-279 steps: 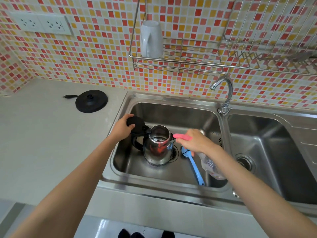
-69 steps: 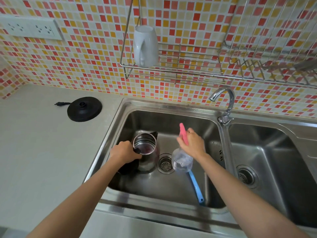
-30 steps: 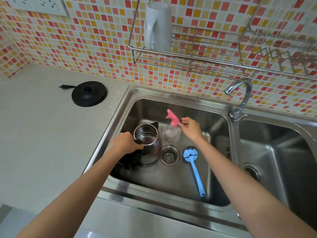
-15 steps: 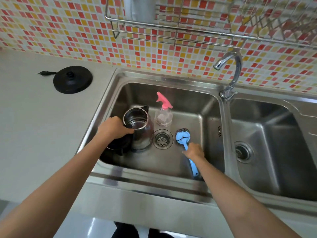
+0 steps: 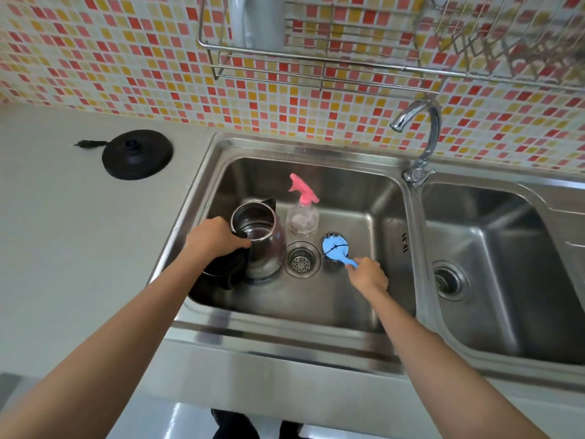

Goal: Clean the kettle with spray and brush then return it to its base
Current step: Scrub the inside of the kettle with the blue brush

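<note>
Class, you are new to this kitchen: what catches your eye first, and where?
Probably the red, orange and yellow mosaic wall behind the sink. In its left basin the left hand grips the open kettle, the right hand holds the blue brush, and a pink-topped spray bottle stands beside the kettle. The black base sits on the counter.

The handle of the brush (image 5: 335, 252) is hidden inside the right hand (image 5: 367, 275); the left hand (image 5: 215, 237) covers the handle of the kettle (image 5: 259, 239), and the dark parts beneath are lost in shadow; the white mug (image 5: 259, 20) and the wire rack (image 5: 316, 64) are cut off by the top edge; the right basin (image 5: 506, 264) runs off the frame.
</note>
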